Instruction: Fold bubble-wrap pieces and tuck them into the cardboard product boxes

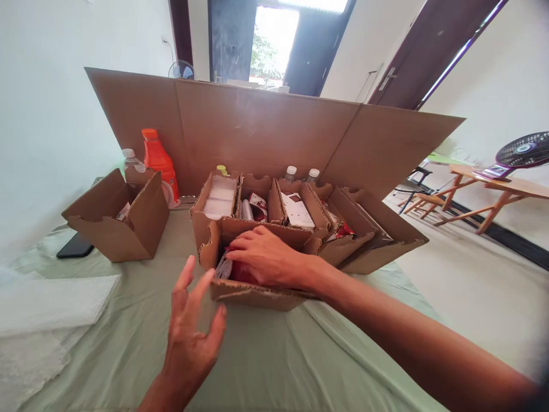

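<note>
My right hand (274, 257) reaches into a low cardboard box (261, 293) at the front of a group of boxes. Its fingers stretch leftward over something red (244, 273) inside, close to a stack of thin greyish sheets (223, 266). The thumb is hidden, and no grip on an item shows. Left of this box, my left hand (193, 332) is raised above the green cloth with fingers spread and nothing in it. Behind the front box, one cardboard box holds white wrapped packs (221, 196), and its neighbour holds a dark red printed pack (258, 206).
A separate cardboard box (137, 234) stands left, beside a phone (75, 245) and an orange-red bottle (159, 160). Bubble-wrap-like sheeting (51, 309) lies at the left edge of the green cloth (326, 366). A tall cardboard panel (257, 126) stands behind the boxes.
</note>
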A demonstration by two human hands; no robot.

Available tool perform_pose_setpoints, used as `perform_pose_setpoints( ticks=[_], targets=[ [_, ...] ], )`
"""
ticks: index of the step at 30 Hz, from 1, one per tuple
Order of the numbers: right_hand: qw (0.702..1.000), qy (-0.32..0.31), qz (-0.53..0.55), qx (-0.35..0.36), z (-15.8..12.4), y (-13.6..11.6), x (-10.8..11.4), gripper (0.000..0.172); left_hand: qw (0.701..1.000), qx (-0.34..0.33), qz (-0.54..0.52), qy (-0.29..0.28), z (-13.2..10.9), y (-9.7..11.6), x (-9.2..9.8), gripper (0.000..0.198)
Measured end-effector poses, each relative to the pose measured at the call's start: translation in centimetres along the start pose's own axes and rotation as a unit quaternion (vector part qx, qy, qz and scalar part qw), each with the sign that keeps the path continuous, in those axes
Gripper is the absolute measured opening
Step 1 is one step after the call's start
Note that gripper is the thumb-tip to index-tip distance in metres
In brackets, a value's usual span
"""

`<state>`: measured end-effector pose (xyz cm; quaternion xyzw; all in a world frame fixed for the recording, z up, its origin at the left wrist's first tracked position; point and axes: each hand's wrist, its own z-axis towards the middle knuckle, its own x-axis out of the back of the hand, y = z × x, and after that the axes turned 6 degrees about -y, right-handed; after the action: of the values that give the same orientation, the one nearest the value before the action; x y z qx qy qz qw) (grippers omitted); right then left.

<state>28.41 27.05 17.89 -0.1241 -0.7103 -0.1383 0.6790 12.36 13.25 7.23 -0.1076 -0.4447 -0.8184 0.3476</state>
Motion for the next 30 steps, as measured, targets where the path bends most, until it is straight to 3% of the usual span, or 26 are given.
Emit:
perform_pose_setpoints(
  ticks=[3,4,6,8,11,14,17,21,24,30],
  targets=[
    [0.976,0.168,0.064,-0.119,-7.4,-1.4,1.1,0.028,0.988,0.126,-0.082,-0.014,-1.1,-1.6,0.1,0.073],
    [0.948,0.249,0.080,-0.180,-10.1,-2.0,0.7,0.026,0.979,0.167,-0.117,-0.031,-1.3,-2.3,0.1,0.074],
    [0.860,0.374,0.114,-0.328,-14.5,-3.1,-1.5,0.029,0.957,0.219,-0.182,-0.062,-1.3,-3.5,-0.4,0.078],
    [0.805,0.386,0.192,-0.409,-16.7,-4.2,-5.0,0.045,0.941,0.234,-0.232,-0.075,-1.0,-4.3,-1.2,0.084],
    [0.779,0.349,0.324,-0.409,-15.3,-5.5,-9.9,0.061,0.924,0.239,-0.281,-0.104,-0.1,-4.1,-2.7,0.082],
    [0.756,0.348,0.393,-0.392,-11.8,-6.2,-11.2,0.045,0.917,0.231,-0.304,-0.117,0.7,-2.8,-3.4,0.066],
    [0.748,0.368,0.402,-0.380,-10.2,-6.7,-8.9,0.035,0.925,0.213,-0.303,-0.093,1.1,-1.1,-2.1,0.058],
    [0.755,0.408,0.346,-0.380,-11.1,-7.8,-5.1,0.036,0.947,0.146,-0.281,-0.052,1.7,1.8,1.4,0.060],
    [0.754,0.425,0.331,-0.375,-11.3,-8.7,-4.3,0.037,0.957,0.122,-0.260,-0.027,1.6,3.1,3.0,0.061],
    [0.770,0.396,0.360,-0.348,-10.7,-9.6,-3.5,0.038,0.954,0.168,-0.245,-0.031,0.8,3.2,3.8,0.060]
  ],
)
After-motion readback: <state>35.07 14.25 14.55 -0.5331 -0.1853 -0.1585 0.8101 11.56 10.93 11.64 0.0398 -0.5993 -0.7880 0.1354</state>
